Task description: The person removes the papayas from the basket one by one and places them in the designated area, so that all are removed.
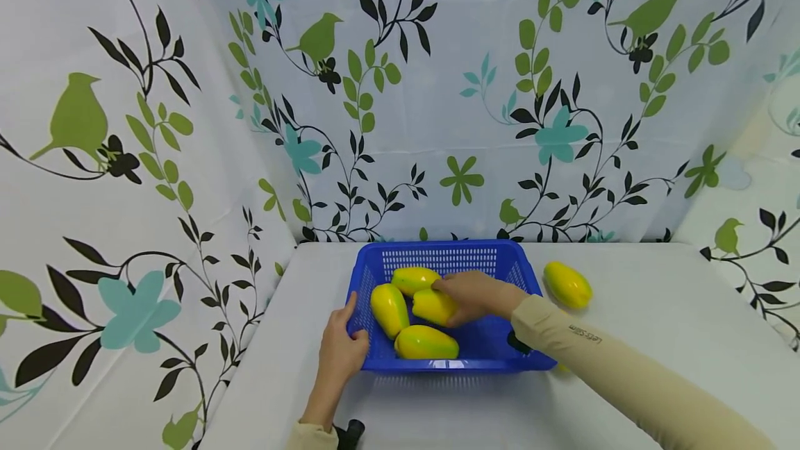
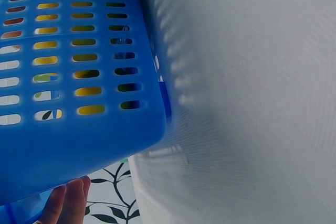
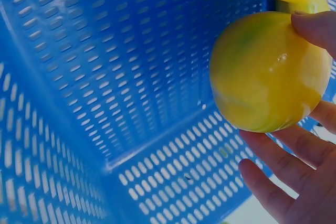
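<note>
A blue slotted plastic basket [image 1: 437,365] stands on the white table. My left hand [image 1: 340,349] holds its left rim; in the left wrist view two fingertips [image 2: 73,198] touch the rim's outer edge near a corner. Inside the basket, my right hand [image 1: 478,295] grips a glossy yellow mango-like fruit [image 1: 432,307], seen close up in the right wrist view as a rounded yellow-green end [image 3: 268,72]. The thumb lies on one side of it and fingers on the other. Around it lie similar fruits: one behind [image 1: 414,280], one left [image 1: 389,311] and one in front [image 1: 428,343].
Another yellow fruit [image 1: 567,285] lies on the table [image 1: 650,311] right of the basket. A bit of yellow [image 1: 562,368] shows by the basket's front right corner, mostly hidden by the right sleeve [image 1: 600,360]. A patterned curtain [image 1: 412,151] hangs behind and on both sides.
</note>
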Demonstrator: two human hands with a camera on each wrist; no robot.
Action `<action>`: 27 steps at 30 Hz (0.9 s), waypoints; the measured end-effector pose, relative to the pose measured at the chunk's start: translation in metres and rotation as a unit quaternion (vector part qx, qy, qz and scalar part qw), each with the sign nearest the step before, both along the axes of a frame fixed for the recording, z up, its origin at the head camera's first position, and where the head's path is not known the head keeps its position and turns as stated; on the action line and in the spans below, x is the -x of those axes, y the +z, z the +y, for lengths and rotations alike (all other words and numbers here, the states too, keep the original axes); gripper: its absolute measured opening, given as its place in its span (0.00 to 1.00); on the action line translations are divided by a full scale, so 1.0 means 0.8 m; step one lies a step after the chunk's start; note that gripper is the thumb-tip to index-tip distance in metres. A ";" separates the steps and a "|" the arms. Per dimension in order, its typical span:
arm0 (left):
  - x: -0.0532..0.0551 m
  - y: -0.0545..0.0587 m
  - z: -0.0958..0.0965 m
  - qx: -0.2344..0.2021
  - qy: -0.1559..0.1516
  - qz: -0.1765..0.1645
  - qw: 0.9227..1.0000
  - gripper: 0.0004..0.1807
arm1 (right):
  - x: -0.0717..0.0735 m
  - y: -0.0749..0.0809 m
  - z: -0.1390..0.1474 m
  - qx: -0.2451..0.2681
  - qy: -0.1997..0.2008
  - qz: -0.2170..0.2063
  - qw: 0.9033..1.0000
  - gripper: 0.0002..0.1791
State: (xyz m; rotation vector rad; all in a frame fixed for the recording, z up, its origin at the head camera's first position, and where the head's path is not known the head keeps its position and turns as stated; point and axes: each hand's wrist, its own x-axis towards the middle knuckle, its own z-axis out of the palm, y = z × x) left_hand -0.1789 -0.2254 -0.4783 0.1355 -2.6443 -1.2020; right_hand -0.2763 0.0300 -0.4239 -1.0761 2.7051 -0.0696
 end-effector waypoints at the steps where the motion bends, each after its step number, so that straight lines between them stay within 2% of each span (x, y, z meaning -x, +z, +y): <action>1: 0.001 0.001 0.000 0.000 0.001 0.001 1.000 0.39 | -0.001 0.003 0.004 0.006 -0.002 -0.002 1.000 0.38; 7: 0.000 0.000 -0.001 0.006 0.001 0.001 1.000 0.39 | -0.009 0.013 0.026 0.025 -0.014 -0.005 1.000 0.40; 13: -0.004 0.001 -0.008 0.011 0.000 -0.004 1.000 0.39 | -0.020 0.022 0.046 0.038 -0.019 0.021 0.999 0.40; 20: -0.002 0.004 -0.010 0.005 -0.001 -0.018 1.000 0.38 | -0.032 0.050 0.072 0.068 -0.037 0.038 0.996 0.39; 27: 0.003 0.001 0.000 -0.001 -0.008 -0.026 1.000 0.39 | -0.049 0.077 0.112 0.090 -0.059 0.043 0.993 0.39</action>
